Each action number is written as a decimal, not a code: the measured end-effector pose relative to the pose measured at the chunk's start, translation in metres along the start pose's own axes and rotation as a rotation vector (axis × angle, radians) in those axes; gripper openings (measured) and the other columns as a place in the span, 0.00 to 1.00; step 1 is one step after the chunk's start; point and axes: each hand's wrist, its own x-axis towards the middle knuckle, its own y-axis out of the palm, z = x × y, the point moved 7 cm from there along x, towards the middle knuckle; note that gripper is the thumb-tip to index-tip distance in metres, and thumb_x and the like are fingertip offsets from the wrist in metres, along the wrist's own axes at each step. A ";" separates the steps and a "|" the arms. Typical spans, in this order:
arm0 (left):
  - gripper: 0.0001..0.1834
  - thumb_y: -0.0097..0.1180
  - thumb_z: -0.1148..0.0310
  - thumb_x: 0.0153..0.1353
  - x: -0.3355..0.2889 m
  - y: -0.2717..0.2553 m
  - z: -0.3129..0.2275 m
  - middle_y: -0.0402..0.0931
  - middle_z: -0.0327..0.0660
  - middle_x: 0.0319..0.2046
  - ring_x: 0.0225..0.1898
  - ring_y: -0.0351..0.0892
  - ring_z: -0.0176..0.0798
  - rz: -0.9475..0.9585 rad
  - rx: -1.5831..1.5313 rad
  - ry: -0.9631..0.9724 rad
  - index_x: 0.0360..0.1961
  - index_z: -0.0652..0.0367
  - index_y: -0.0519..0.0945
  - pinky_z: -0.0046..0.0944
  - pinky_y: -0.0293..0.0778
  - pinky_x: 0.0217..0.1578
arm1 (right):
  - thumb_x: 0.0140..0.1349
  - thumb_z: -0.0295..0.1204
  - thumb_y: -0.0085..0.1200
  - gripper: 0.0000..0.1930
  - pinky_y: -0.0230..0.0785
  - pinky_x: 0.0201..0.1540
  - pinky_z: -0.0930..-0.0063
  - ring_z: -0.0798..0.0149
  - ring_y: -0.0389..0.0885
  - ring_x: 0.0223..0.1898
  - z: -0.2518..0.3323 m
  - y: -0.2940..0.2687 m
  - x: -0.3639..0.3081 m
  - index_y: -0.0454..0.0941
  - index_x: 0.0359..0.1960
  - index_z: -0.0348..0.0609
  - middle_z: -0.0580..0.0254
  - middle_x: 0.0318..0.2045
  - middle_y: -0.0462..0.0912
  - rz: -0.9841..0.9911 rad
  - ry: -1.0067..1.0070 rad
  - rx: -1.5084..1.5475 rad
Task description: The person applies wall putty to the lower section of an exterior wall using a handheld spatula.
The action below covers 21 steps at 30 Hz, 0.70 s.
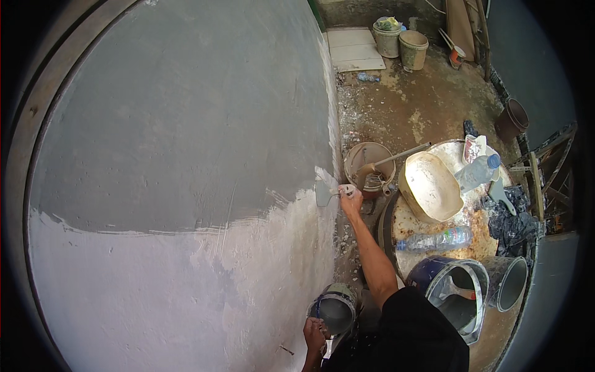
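Observation:
My right hand (351,199) is closed round the pale handle of a paintbrush (324,193), its wide grey head laid against the wall close to the wall's right edge. Grey paint covers the upper part of this wall (186,124); the lower part is whitish, and the border between them is ragged. A small whitish patch shows just above the brush. Low in the view, my left hand (315,335) grips a small paint bucket (348,292) at its near left side, with grey paint inside. Whether those fingers hold its rim or its handle is hard to see.
A rusty drum top (421,247) on my right bears a cut-open container (432,186), plastic bottles (477,175), and a blue bucket (427,273) with a brush inside. Beyond my right hand stands a bucket of tools (370,152). Several buckets stand at the far wall.

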 end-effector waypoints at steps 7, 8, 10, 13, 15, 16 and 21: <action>0.06 0.38 0.72 0.57 -0.003 0.009 -0.008 0.59 0.33 0.13 0.10 0.55 0.26 0.060 -0.045 -0.031 0.23 0.55 0.62 0.27 0.53 0.09 | 0.47 0.31 0.56 0.10 0.64 0.26 0.69 0.66 0.74 0.20 0.178 -0.047 -0.049 0.75 0.23 0.34 0.57 0.16 0.74 -0.040 -0.188 0.014; 0.06 0.38 0.72 0.57 -0.003 0.007 -0.006 0.59 0.33 0.13 0.10 0.55 0.26 0.058 -0.046 -0.028 0.23 0.55 0.62 0.27 0.53 0.09 | 0.48 0.30 0.55 0.09 0.65 0.27 0.71 0.65 0.75 0.22 0.209 -0.056 -0.059 0.75 0.23 0.34 0.55 0.18 0.76 0.014 -0.157 0.050; 0.05 0.37 0.73 0.57 0.000 0.007 -0.005 0.59 0.33 0.13 0.10 0.55 0.26 0.084 -0.008 -0.002 0.24 0.55 0.62 0.27 0.53 0.09 | 0.49 0.29 0.54 0.09 0.66 0.29 0.72 0.63 0.75 0.23 0.234 -0.066 -0.065 0.74 0.24 0.33 0.53 0.19 0.77 0.061 -0.130 0.089; 0.05 0.37 0.73 0.57 -0.001 0.008 -0.011 0.59 0.34 0.13 0.11 0.55 0.26 0.070 -0.017 0.025 0.24 0.55 0.62 0.27 0.53 0.09 | 0.53 0.29 0.52 0.09 0.68 0.29 0.73 0.65 0.76 0.24 0.252 -0.072 -0.068 0.74 0.25 0.33 0.56 0.22 0.77 0.103 -0.041 0.402; 0.06 0.37 0.73 0.57 -0.007 0.014 -0.020 0.59 0.34 0.13 0.11 0.55 0.26 0.074 -0.009 0.013 0.24 0.55 0.62 0.27 0.53 0.09 | 0.56 0.28 0.49 0.08 0.72 0.30 0.71 0.65 0.76 0.25 0.269 -0.064 -0.067 0.72 0.29 0.34 0.59 0.25 0.75 0.246 0.167 0.891; 0.06 0.37 0.73 0.57 -0.009 0.016 -0.022 0.60 0.34 0.13 0.11 0.55 0.26 0.079 0.000 -0.002 0.23 0.55 0.62 0.27 0.53 0.09 | 0.56 0.28 0.49 0.08 0.72 0.30 0.71 0.65 0.76 0.25 0.271 -0.061 -0.066 0.72 0.29 0.34 0.59 0.25 0.75 0.243 0.164 0.892; 0.06 0.36 0.73 0.57 -0.005 0.014 -0.017 0.60 0.34 0.14 0.11 0.56 0.27 0.106 0.002 0.035 0.24 0.55 0.62 0.28 0.53 0.09 | 0.56 0.27 0.48 0.11 0.72 0.37 0.65 0.61 0.75 0.33 0.196 -0.001 -0.073 0.66 0.39 0.35 0.58 0.34 0.72 0.397 0.435 1.259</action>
